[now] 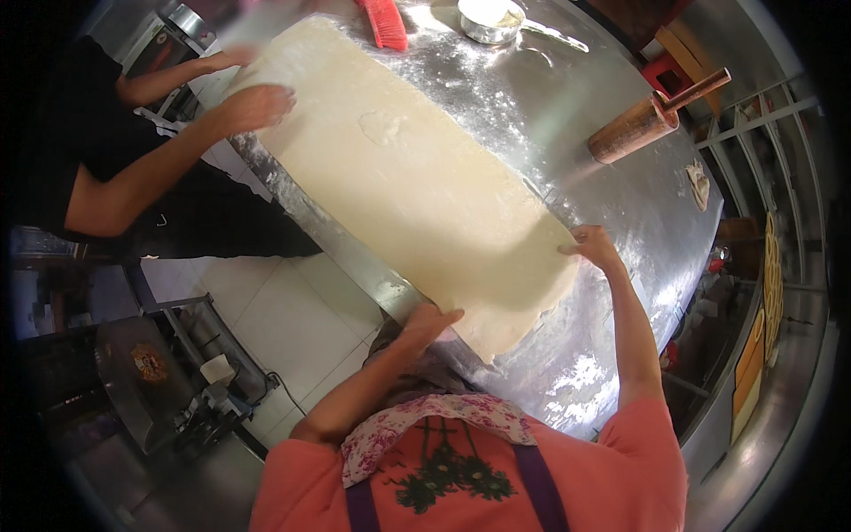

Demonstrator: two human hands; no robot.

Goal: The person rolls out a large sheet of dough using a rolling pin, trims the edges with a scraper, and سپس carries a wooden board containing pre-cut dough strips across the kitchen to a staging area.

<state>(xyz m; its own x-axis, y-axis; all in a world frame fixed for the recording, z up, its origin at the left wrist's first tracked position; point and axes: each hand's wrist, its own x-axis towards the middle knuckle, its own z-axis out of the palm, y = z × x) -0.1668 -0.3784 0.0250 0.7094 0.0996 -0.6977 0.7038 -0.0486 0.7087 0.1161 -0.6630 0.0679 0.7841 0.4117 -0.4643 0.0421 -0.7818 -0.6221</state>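
Note:
A long sheet of rolled dough [399,186] stretches across the metal table, from the far left to close in front of me. At its near left edge my left hand [430,324] is closed, the thumb lying over the dough and the other fingers hidden beneath. My right hand [596,246] pinches the near right edge between thumb and fingers. A co-worker in black stands at the left; one of their hands [257,108] is over the dough's left edge, and the other is blurred at the far corner.
Flour dusts the metal table [550,97]. A large wooden rolling pin [634,129] lies at the right, near a crumpled cloth [698,186]. At the back are a red brush [384,24] and a metal pan [490,22] with a handle. A griddle [146,372] stands lower left.

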